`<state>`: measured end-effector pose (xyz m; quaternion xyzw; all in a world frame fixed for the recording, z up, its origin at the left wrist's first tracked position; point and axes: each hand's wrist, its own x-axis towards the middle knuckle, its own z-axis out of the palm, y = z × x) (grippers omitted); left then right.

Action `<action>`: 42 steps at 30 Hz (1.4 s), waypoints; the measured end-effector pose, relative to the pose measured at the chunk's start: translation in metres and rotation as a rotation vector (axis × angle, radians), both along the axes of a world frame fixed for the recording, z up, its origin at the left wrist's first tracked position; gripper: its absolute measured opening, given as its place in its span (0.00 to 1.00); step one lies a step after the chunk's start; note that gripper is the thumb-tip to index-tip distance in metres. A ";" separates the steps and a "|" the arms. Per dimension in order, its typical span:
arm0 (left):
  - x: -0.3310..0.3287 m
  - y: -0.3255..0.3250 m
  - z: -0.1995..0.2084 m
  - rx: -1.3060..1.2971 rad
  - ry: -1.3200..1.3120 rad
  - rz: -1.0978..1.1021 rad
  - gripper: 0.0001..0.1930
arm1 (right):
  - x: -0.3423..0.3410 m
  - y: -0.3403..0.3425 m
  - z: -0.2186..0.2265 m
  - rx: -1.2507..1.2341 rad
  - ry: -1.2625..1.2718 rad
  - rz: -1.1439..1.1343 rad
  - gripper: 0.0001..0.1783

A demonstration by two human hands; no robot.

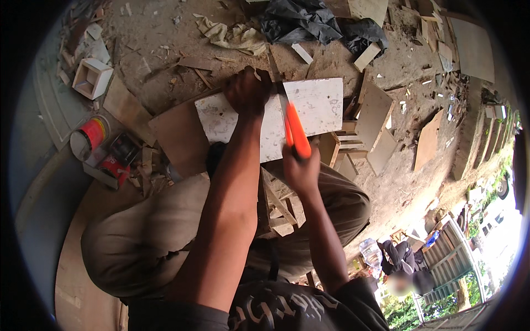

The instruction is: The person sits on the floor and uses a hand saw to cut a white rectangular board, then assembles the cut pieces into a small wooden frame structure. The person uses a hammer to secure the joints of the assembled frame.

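Note:
My right hand (pixel 302 168) is wrapped round the orange handle of a handsaw (pixel 296 128), slightly smeared by motion. The narrow saw blade points away from me, across a white, stained board (pixel 317 102) and past its far edge. Close beside the blade on its left, my left hand (pixel 248 91) is closed at that far edge; whatever its fingers grip is hidden beneath them. Under the left end of the white board lies a brown board (pixel 176 132). Both boards are in front of my bent knees.
Paint cans (pixel 91 135) stand at the left by a small white wooden box (pixel 92 78). Black plastic sheeting (pixel 301 22) lies beyond the boards. Wooden panels (pixel 375 113) and offcuts lean and lie at the right. Another person (pixel 400 262) sits at the lower right.

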<state>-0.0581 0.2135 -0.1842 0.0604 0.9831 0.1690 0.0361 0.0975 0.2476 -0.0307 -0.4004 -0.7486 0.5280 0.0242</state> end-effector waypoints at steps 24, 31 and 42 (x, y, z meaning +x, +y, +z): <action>-0.001 -0.003 0.014 -0.037 -0.123 0.005 0.17 | -0.025 -0.002 -0.040 -0.098 0.007 0.005 0.09; -0.001 -0.005 0.011 -0.071 -0.067 -0.052 0.18 | 0.029 -0.022 -0.071 0.092 0.272 0.125 0.08; 0.002 -0.004 0.017 0.176 -0.164 -0.744 0.39 | 0.118 -0.012 0.061 0.170 0.272 -0.411 0.15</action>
